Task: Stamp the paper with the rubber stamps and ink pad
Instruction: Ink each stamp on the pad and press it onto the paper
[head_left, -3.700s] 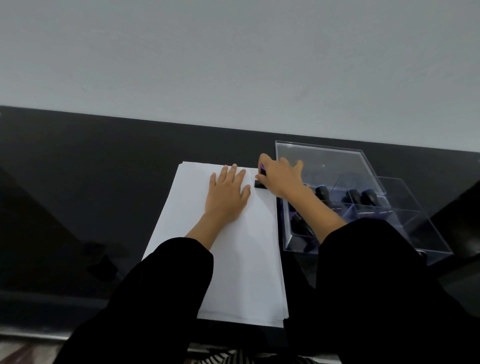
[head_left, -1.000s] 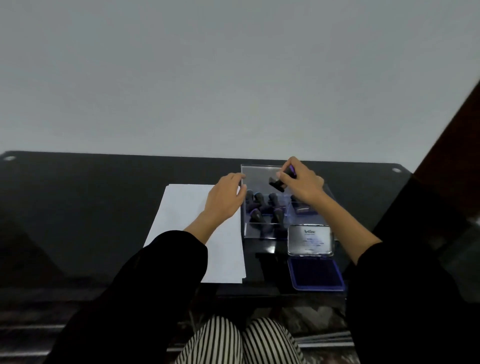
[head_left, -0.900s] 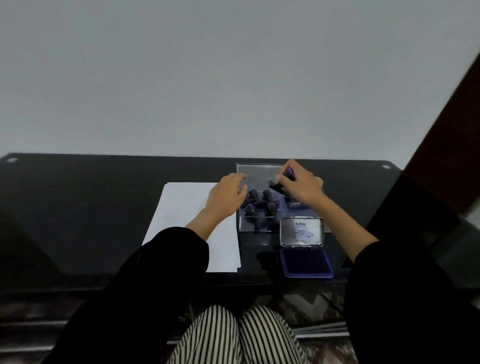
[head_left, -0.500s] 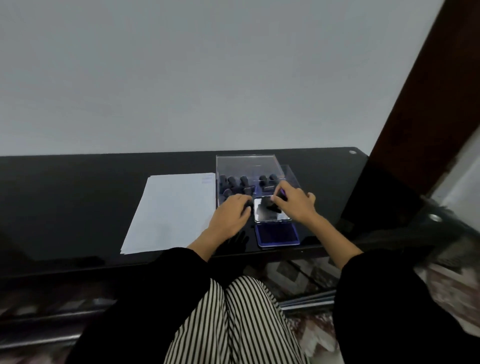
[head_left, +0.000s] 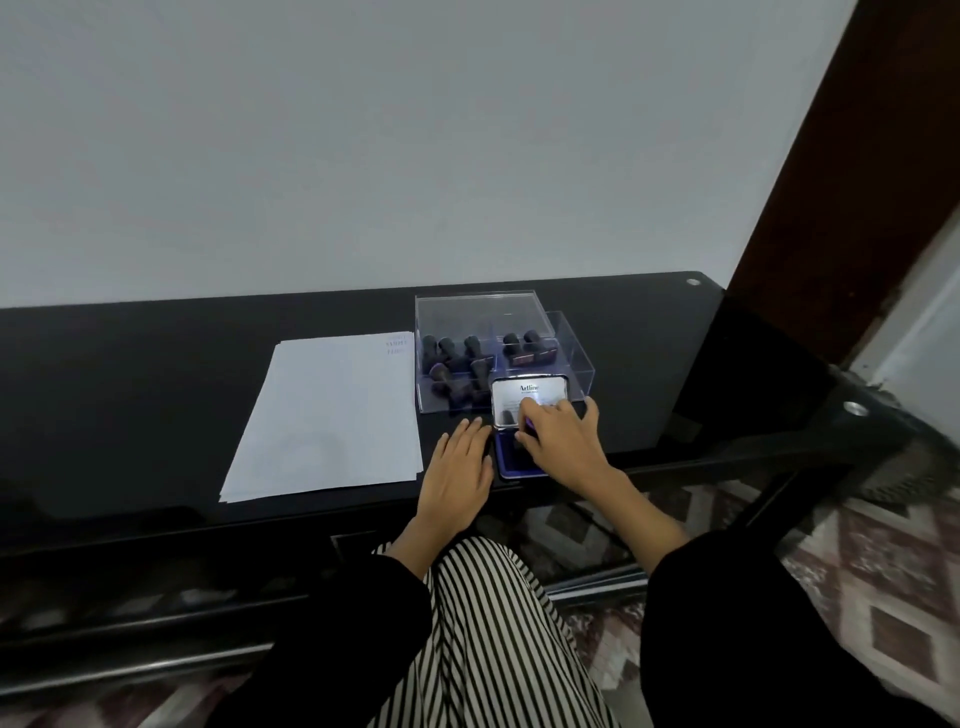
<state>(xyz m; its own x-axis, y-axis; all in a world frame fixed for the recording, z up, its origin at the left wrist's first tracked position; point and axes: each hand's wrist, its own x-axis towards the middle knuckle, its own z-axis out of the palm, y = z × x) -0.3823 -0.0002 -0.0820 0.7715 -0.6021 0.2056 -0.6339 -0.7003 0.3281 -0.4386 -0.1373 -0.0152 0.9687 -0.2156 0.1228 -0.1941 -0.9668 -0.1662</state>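
A stack of white paper (head_left: 332, 415) lies on the black table (head_left: 130, 395), with faint stamp marks at its far right corner. To its right stands a clear plastic box (head_left: 576, 364) holding several black rubber stamps (head_left: 452, 358). In front of the box the blue ink pad (head_left: 506, 462) lies open, its silver lid (head_left: 530, 397) tilted up. My right hand (head_left: 561, 441) is closed on a small black stamp (head_left: 524, 431) and holds it down on the pad. My left hand (head_left: 460, 467) rests flat on the table just left of the pad.
The table's front edge runs just under my wrists. A dark brown door frame (head_left: 852, 171) stands at the right, and a patterned rug (head_left: 883, 582) covers the floor below. My lap in striped trousers (head_left: 488, 639) sits under the table edge.
My right hand carried the stamp from the paper's corner past the box down onto the ink pad. My left hand left the paper and settled beside the pad. The camera view drew back and turned right.
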